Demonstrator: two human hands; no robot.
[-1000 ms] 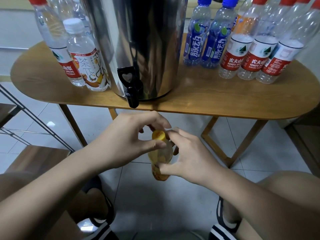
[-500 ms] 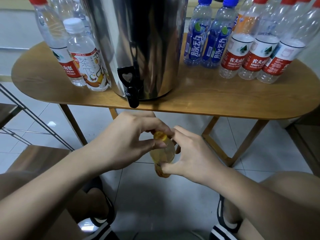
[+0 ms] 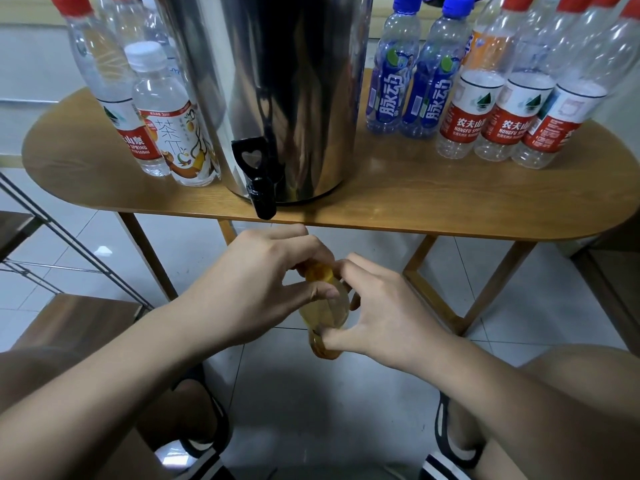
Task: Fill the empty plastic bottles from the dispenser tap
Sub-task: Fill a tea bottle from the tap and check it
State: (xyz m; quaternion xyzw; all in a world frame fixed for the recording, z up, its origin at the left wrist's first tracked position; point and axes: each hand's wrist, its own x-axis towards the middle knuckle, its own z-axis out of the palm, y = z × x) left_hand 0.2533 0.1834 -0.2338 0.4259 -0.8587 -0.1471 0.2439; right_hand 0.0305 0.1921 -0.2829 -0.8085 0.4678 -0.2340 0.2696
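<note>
The dispenser (image 3: 277,81) was polished, mirror-bright steel with a glossy black plastic tap (image 3: 258,178). The surface (image 3: 415,195) was smooth, satin wood; the bottles (image 3: 502,109) were clear plastic, and the floor (image 3: 311,393) glossy tile.

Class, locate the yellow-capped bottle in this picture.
In the head view's centre, the yellow-capped bottle is below the table edge near the tap, left hand on its cap, right hand round its body.

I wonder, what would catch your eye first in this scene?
The tall steel dispenser dominates the wooden table, its black tap at the front edge. Below it, the left hand pinches the yellow cap of a small bottle gripped by the right hand.
</note>
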